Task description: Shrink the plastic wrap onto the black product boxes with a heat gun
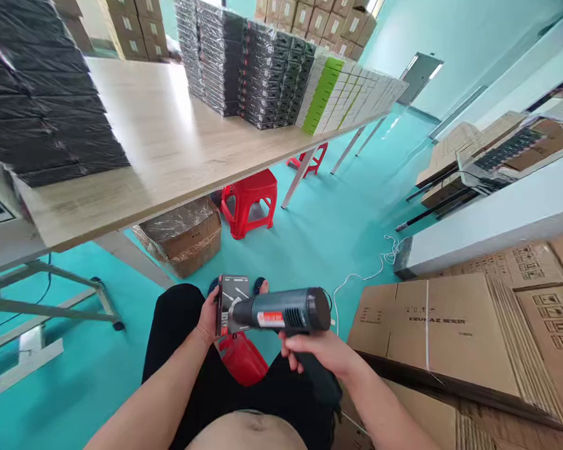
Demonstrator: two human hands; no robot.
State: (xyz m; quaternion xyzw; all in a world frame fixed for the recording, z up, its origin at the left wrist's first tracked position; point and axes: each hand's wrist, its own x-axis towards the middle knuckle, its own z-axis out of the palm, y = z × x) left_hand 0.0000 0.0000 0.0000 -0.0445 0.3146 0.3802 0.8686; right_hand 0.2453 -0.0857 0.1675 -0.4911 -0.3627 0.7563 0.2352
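In my left hand [208, 317] is a small dark product box [234, 289] with white print and red marks on its face. The fingers close around its left edge, and it is held above my lap. My right hand [309, 350] grips the handle of a heat gun [286, 312], dark grey with a red and white label. Its nozzle points left at the face of the box, very near it. The nozzle covers part of the box, so I cannot tell whether they touch.
A long wooden table [159, 156] carries stacks of black wrapped boxes [42, 100] and white and green boxes [342, 94]. Under it stand a red stool [251, 200] and a carton [182, 237]. Flattened cartons [431, 331] lie at right; a white cord [356, 275] crosses the floor.
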